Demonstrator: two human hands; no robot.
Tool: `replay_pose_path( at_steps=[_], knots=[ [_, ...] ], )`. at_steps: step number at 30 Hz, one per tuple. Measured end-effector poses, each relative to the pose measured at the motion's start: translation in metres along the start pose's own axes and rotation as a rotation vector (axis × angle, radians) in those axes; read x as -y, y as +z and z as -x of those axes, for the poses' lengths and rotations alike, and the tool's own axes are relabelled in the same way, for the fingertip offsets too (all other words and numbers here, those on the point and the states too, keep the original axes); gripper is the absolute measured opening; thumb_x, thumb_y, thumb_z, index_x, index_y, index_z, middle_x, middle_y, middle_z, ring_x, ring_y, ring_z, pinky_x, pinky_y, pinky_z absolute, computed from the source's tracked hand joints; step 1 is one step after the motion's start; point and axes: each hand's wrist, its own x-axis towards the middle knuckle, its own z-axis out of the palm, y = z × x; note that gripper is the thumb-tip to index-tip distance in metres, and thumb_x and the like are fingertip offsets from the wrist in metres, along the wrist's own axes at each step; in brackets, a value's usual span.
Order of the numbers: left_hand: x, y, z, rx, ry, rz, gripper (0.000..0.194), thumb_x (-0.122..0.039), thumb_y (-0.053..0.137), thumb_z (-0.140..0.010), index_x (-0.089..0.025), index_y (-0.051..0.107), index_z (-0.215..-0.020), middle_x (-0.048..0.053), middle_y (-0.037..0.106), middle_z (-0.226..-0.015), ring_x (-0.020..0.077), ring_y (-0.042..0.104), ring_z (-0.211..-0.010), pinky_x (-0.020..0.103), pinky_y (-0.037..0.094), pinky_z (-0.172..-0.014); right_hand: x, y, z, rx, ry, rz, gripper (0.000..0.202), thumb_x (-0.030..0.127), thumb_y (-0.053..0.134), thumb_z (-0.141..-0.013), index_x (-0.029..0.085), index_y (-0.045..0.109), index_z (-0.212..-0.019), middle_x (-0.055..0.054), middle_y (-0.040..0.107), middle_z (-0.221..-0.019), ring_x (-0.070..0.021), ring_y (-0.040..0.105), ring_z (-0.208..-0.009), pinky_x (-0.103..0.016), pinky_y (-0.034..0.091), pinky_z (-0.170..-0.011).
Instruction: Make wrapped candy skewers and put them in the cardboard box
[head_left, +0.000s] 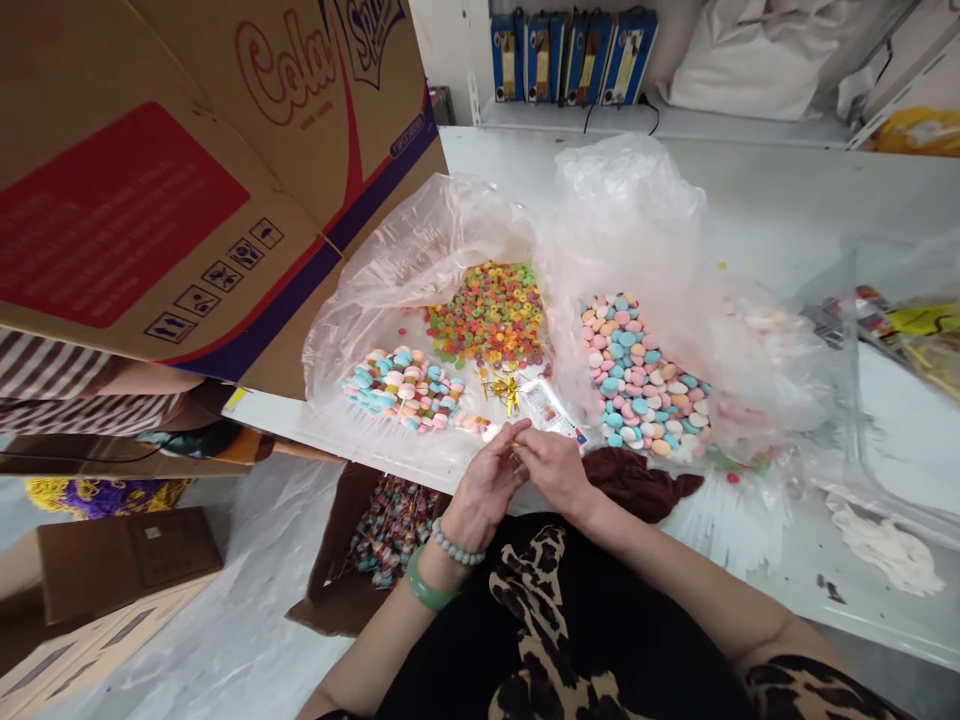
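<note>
My left hand (482, 487), with a beaded bracelet and a green bangle at its wrist, meets my right hand (556, 468) at the table's near edge. Fingertips of both are pinched together; whatever small thing they hold is hidden. Just beyond them lie gold twist ties (508, 390) and a small printed white packet (551, 408). To the left is a pile of skewered candies (405, 385) in pastel and bright colours. Behind it, small ring-shaped candies (487, 315) spill over clear plastic. Pastel, pebble-shaped candies (645, 385) lie in another plastic bag on the right.
A large cola carton (225, 180) stands at the left. Below the table edge, an open box (330, 590) holds many finished candy sticks. A brown cloth (637, 485), white sticks (731, 525) and a crumpled white glove (885, 545) lie rightward. Another person's striped sleeve (82, 370) shows at left.
</note>
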Motion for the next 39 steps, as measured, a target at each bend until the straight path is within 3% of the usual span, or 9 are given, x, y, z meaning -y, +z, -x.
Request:
replay_pose_path(
  at_steps=[6, 8, 14, 19, 22, 25, 29, 33, 39],
  knots=[
    [-0.013, -0.015, 0.017, 0.364, 0.151, -0.329, 0.044, -0.042, 0.079, -0.069, -0.021, 0.074, -0.108, 0.011, 0.064, -0.128, 0.0283, 0.051, -0.126, 0.041, 0.032, -0.11, -0.004, 0.0, 0.01, 0.446, 0.485, -0.909, 0.039, 0.055, 0.061, -0.079, 0.02, 0.048, -0.069, 0.01, 0.034, -0.049, -0.0048, 0.021, -0.04, -0.023, 0.03, -0.048],
    [-0.019, -0.019, 0.02, 0.423, 0.136, -0.453, 0.04, -0.044, 0.075, -0.073, -0.019, 0.075, -0.104, 0.013, 0.064, -0.128, 0.0306, 0.049, -0.128, 0.043, 0.027, -0.112, -0.007, -0.001, 0.013, 0.505, 0.589, -1.024, 0.042, 0.057, 0.07, -0.071, 0.02, 0.05, -0.069, 0.009, 0.039, -0.05, -0.0051, 0.027, -0.041, -0.023, 0.031, -0.05],
    [-0.011, -0.028, 0.021, 0.212, 0.325, -0.53, 0.035, -0.045, 0.063, -0.083, -0.016, 0.063, -0.063, 0.009, 0.071, -0.092, 0.021, 0.063, -0.09, 0.032, 0.043, -0.088, 0.0, -0.017, 0.011, -0.055, 0.223, -0.519, 0.023, 0.038, 0.074, -0.071, 0.023, 0.065, -0.085, -0.001, 0.067, -0.085, -0.0163, 0.059, -0.08, -0.028, 0.045, -0.073],
    [0.007, -0.029, 0.015, 0.305, 0.012, -0.636, 0.042, -0.056, 0.056, -0.081, -0.017, 0.059, -0.067, 0.0, 0.054, -0.055, 0.0126, 0.046, -0.041, 0.028, 0.035, -0.049, 0.014, -0.007, -0.006, -0.015, 0.344, -0.711, 0.028, 0.04, 0.073, -0.069, 0.019, 0.061, -0.083, -0.002, 0.07, -0.074, -0.015, 0.059, -0.061, -0.029, 0.046, -0.061],
    [0.011, -0.037, 0.01, -0.015, 0.418, -0.896, 0.035, -0.049, 0.056, -0.085, -0.019, 0.059, -0.066, 0.0, 0.052, -0.056, 0.0126, 0.045, -0.048, 0.027, 0.035, -0.053, 0.013, 0.007, -0.014, -0.256, 0.393, -0.78, 0.034, 0.038, 0.079, -0.06, 0.02, 0.057, -0.08, -0.002, 0.07, -0.069, -0.015, 0.059, -0.059, -0.028, 0.047, -0.06],
    [0.01, -0.052, 0.01, -0.204, 0.821, -1.113, 0.025, -0.039, 0.056, -0.087, -0.02, 0.065, -0.073, 0.004, 0.06, -0.068, 0.0159, 0.053, -0.065, 0.027, 0.039, -0.067, 0.008, 0.012, -0.02, -0.21, 0.426, -0.778, 0.035, 0.039, 0.078, -0.061, 0.02, 0.057, -0.081, -0.002, 0.07, -0.07, -0.0163, 0.063, -0.063, -0.031, 0.05, -0.066],
    [-0.001, -0.071, 0.018, -0.371, 0.905, -1.019, 0.023, -0.035, 0.054, -0.088, -0.02, 0.063, -0.073, 0.0, 0.056, -0.065, 0.0138, 0.05, -0.062, 0.026, 0.038, -0.065, 0.009, 0.009, -0.038, -0.173, 0.26, -0.452, 0.026, 0.047, 0.058, -0.082, 0.021, 0.061, -0.087, -0.003, 0.069, -0.083, -0.0174, 0.063, -0.069, -0.031, 0.049, -0.064],
    [-0.015, -0.084, 0.026, -0.484, 0.829, -0.695, 0.028, -0.037, 0.059, -0.084, -0.019, 0.053, -0.063, -0.004, 0.043, -0.058, 0.0112, 0.039, -0.057, 0.024, 0.032, -0.057, 0.016, 0.025, -0.073, -0.148, -0.097, 0.398, 0.017, 0.026, 0.05, -0.089, 0.022, 0.066, -0.086, -0.005, 0.068, -0.097, -0.0202, 0.063, -0.093, -0.031, 0.046, -0.08],
    [-0.025, -0.092, 0.028, -0.476, 0.665, -0.372, 0.029, -0.033, 0.062, -0.078, -0.019, 0.047, -0.058, -0.007, 0.029, -0.052, 0.0083, 0.024, -0.05, 0.023, 0.022, -0.048, 0.016, 0.066, -0.108, 0.006, -0.069, 1.162, 0.027, 0.008, 0.043, -0.089, 0.015, 0.067, -0.097, -0.015, 0.064, -0.105, -0.0239, 0.061, -0.094, -0.032, 0.043, -0.075]
  ],
)
